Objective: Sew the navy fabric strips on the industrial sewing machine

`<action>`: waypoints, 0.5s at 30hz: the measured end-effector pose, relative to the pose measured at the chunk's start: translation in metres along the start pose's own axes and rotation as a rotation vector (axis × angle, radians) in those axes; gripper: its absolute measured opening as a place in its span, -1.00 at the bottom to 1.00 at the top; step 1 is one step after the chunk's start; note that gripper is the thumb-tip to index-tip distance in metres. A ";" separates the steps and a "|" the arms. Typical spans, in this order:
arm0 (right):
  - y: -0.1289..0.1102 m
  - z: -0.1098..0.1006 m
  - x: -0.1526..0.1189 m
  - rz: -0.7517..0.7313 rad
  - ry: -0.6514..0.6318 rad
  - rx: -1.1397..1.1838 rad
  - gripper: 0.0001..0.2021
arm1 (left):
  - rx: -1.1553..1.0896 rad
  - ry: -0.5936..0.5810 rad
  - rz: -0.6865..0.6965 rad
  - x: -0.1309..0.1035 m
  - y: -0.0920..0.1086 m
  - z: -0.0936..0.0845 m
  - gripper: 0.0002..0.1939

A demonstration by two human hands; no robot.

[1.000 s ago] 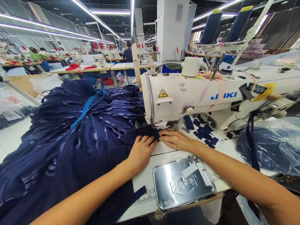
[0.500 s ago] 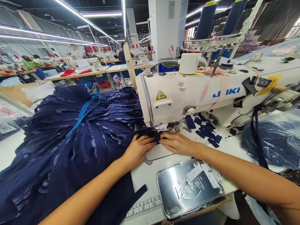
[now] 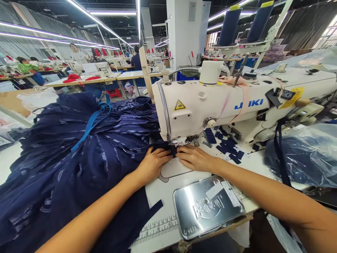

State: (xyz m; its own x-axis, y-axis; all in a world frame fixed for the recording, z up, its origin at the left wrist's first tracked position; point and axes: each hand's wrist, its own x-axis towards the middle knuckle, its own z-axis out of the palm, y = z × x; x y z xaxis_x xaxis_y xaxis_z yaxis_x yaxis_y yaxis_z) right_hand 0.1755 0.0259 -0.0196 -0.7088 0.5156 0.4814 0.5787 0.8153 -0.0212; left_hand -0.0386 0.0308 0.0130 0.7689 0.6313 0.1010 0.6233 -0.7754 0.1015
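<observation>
Head view: both hands are at the sewing machine (image 3: 200,109), working at the needle area. The left hand (image 3: 152,163) lies palm down, with its fingers extended, slightly bent and close together. Its fingertips rest on the navy cloth (image 3: 102,147) just in front of the presser area. The right hand (image 3: 196,159) faces it from the other side, with its fingers bent and its fingertips at the same section of cloth. Whether either hand pinches the cloth between thumb and fingers cannot be told, as the undersides are hidden. The fingertips of the two hands are near each other, with a narrow piece of cloth showing between them.

The cloth lies under the machine head at the needle area; its bulk forms a gathered heap at the left, with a blue band (image 3: 91,128) across it. One cloth end extends over a printed scale (image 3: 155,230) at the front of the table (image 3: 168,191).

A metal tin (image 3: 207,207) lies on the table below the right hand. Navy scraps (image 3: 229,146) are scattered beneath the machine arm. A plastic bag (image 3: 302,154) of dark material lies at the right. Two thread cones (image 3: 229,26) stand above the machine.
</observation>
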 end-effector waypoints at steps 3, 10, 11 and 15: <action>0.001 0.000 0.000 0.007 0.009 -0.031 -0.74 | -0.001 -0.013 -0.018 0.004 -0.004 0.000 -0.53; 0.009 -0.001 -0.003 0.097 -0.020 0.096 -0.72 | -0.013 0.007 -0.019 0.011 -0.016 0.003 -0.45; 0.010 -0.001 -0.002 0.120 -0.025 0.120 -0.73 | -0.011 0.009 -0.018 0.012 -0.017 0.002 -0.45; 0.019 0.006 0.006 0.266 -0.005 0.179 -0.76 | -0.005 0.033 -0.016 0.017 -0.020 0.000 -0.48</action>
State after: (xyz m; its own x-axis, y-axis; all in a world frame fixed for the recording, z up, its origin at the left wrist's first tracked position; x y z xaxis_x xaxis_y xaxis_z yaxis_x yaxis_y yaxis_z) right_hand 0.1795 0.0457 -0.0226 -0.5445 0.7176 0.4344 0.6638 0.6852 -0.2998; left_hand -0.0385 0.0571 0.0126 0.7538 0.6436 0.1324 0.6345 -0.7653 0.1079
